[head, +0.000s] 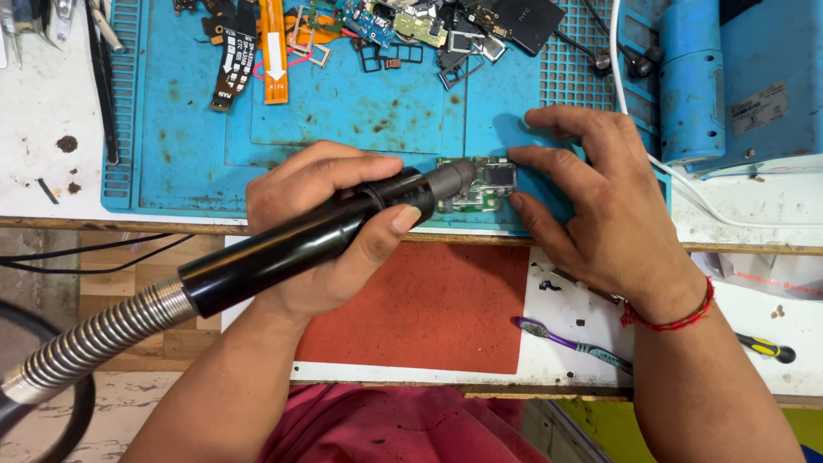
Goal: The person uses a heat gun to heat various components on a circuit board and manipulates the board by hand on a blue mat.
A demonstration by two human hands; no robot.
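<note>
everywhere clutter: stained blue mat (343, 129) on a grimy white bench (51, 111)

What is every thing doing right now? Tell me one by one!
Left hand: wrapped around the black hot-air tool.
Black hot-air tool: held, nozzle over the board.
Small green circuit board: lying flat on the mat.
Right hand: fingers pressing beside the board.
Blue work mat: flat, stained.
Purple toothbrush: lying untouched.
Phone parts: scattered at the mat's far edge.
</note>
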